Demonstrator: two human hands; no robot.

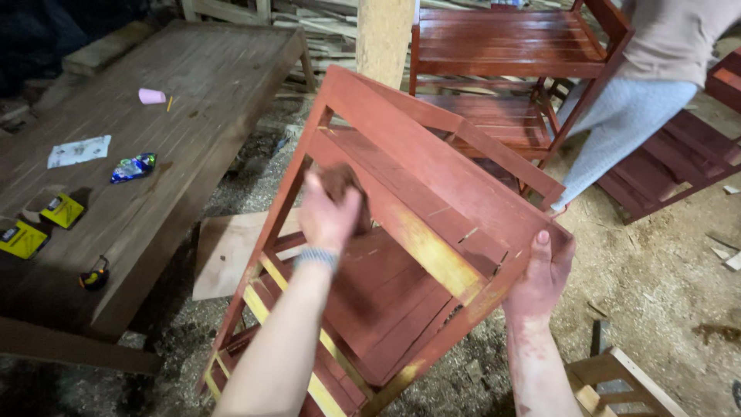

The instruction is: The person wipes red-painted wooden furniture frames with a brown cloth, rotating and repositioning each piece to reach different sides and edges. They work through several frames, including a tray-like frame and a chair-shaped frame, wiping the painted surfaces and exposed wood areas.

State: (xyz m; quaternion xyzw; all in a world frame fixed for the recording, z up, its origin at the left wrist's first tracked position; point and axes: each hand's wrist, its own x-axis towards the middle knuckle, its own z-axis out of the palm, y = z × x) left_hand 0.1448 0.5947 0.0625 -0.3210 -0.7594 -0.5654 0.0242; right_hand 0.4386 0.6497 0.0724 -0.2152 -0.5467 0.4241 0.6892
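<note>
Your left hand (pixel 330 212), mid-frame, clutches a stain-soaked rag (pixel 340 185); your right hand (pixel 543 274) grips the tilted red shelf's (pixel 432 177) lower-right corner. It looks rigid, light, wet-slick; hold bare rails.

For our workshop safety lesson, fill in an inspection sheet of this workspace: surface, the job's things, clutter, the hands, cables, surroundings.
Surface: dirt floor strewn with sawdust and wood scraps.
Job's things: red slatted wooden shelf unit, tilted, with bare yellowish patches; dark stained pad pressed on it.
Clutter: low wooden table carrying a pink cup, paper sheet, shiny wrapper, yellow packets and a tape measure.
Hands: left hand grips the pad; right hand, stained red, holds the shelf unit's corner.
Cables: nothing seen.
Surroundings: another red shelf unit, a second person beside it, a wooden post, stacked timber behind.
</note>
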